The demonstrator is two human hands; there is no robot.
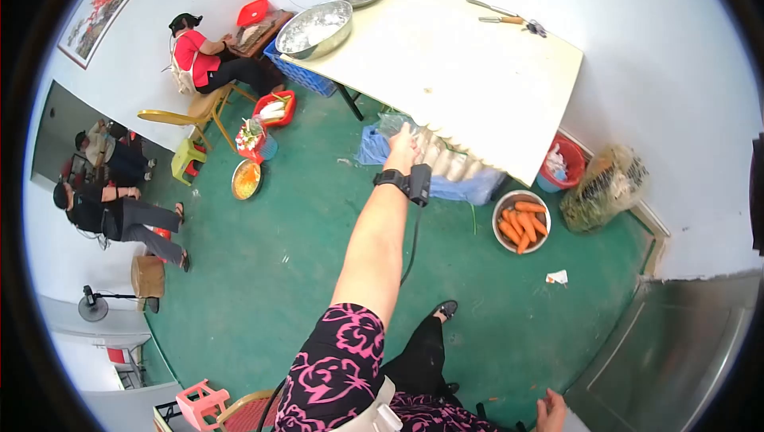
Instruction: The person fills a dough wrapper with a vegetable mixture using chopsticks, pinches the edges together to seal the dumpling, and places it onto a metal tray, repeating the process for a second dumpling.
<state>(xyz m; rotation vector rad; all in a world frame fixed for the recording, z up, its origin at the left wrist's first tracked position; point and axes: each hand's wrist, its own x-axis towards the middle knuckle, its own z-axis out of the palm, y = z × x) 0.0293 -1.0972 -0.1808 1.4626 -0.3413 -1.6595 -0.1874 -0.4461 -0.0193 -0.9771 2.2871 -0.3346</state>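
My left hand (404,144), with a black device on its wrist, reaches to the near edge of the pale table (477,74). Its fingers are closed at the clear plastic bag (390,123); what they grip is too small to make out. Just right of it lies a row of pale, long pieces (454,163), with blue plastic (471,187) under them. At the bottom right, my right hand (551,414) shows only in part, low and away from the table, fingers apart and nothing seen in it.
A bowl of carrots (521,222), a red bucket (562,163) and a bag of greens (605,189) stand on the floor. The table bears a large metal bowl (316,30) and knives (501,19). A person in red (195,54) sits back left; others are further left.
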